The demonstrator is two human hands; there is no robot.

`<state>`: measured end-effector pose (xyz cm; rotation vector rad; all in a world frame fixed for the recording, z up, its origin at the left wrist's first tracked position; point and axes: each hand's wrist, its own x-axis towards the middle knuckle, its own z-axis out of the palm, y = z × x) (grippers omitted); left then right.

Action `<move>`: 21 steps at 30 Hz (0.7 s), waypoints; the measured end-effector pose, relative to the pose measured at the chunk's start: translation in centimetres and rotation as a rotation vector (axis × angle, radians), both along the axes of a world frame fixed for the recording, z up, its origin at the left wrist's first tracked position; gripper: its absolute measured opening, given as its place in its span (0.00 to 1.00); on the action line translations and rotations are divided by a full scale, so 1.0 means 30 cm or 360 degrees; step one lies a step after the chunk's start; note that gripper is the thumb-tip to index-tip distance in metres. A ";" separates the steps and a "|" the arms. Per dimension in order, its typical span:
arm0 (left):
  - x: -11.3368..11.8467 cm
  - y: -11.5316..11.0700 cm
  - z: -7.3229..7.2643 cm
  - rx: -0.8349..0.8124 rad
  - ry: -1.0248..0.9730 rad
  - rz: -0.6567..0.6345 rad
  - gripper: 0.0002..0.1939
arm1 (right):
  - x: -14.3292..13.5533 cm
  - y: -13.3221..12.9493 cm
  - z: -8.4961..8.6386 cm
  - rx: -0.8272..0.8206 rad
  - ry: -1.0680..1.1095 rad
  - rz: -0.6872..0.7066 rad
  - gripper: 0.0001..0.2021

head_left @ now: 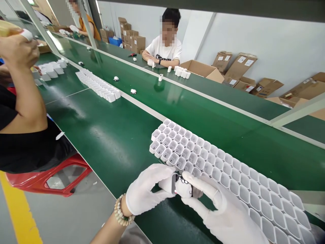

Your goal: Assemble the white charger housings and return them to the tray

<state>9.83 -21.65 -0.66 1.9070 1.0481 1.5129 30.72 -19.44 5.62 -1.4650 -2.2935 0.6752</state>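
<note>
Head view: left grip (166, 183) pinches a smooth white cup (167, 184), its grey opening meeting a white-and-black part (183, 187) pinched by the right grip (186, 186), above the green table (114, 142).

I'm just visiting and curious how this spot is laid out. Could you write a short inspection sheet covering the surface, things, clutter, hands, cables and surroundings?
Surface: green bench, shiny, with glare patches.
Things: cup and round part held together, the part at the cup's mouth; rows of white cups alongside.
Clutter: small parts scattered beyond the near bench; red-handled tool farther off.
Hands: left hand on the cup, right hand on the part; both gloved in white.
Cables: nothing seen.
Surroundings: one person opposite, another at left by a red stool; cardboard boxes behind.
</note>
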 end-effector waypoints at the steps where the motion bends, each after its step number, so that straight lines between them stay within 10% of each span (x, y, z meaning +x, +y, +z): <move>1: 0.001 0.001 0.003 0.0007 0.0002 0.0003 0.27 | 0.000 -0.002 -0.001 0.0002 0.0005 -0.0004 0.14; 15: 0.003 0.001 0.009 0.0016 0.0007 -0.0068 0.21 | -0.040 0.007 -0.030 -0.0102 -0.0102 0.0065 0.24; 21: 0.010 -0.004 0.015 -0.0041 -0.0101 -0.0053 0.25 | -0.060 -0.019 -0.089 0.0486 -0.0041 0.0223 0.19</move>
